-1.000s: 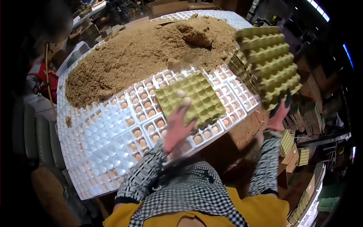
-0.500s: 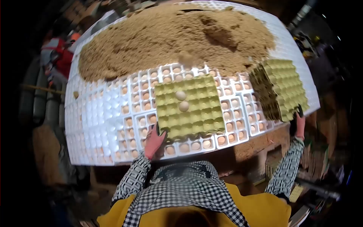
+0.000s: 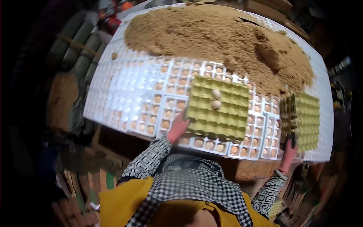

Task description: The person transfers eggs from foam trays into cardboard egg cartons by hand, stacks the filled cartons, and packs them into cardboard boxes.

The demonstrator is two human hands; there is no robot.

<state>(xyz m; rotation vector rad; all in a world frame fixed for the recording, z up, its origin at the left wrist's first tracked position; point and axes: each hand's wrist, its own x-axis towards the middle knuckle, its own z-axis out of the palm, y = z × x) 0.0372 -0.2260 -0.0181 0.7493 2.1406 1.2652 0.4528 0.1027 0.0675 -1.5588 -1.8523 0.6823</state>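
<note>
Two loose eggs (image 3: 216, 99) lay near the middle of a green egg tray (image 3: 228, 118), which rested over white trays (image 3: 126, 94) whose compartments, where visible, held many more eggs. The left hand (image 3: 177, 128) grasped the green tray at its near left side, the thumb close to the rim. The right hand (image 3: 289, 153) grasped the near end of a stack of green trays (image 3: 308, 123), which stood tilted with its layered edges turned toward the first tray; how far the fingers wrapped around it could not be told. Beyond both lay a broad mound of brown, grainy material (image 3: 196, 34), spread across the white trays. Sound handling, as judged from this arrangement, called for a light, steady left hand that kept the green tray level, since the pair on top could roll, and for little downward force, since eggs lay in the cells around it. The stack was best gripped through its whole thickness, so that no layer slid free, and kept clear of the exposed shells along its lower edge.
</note>
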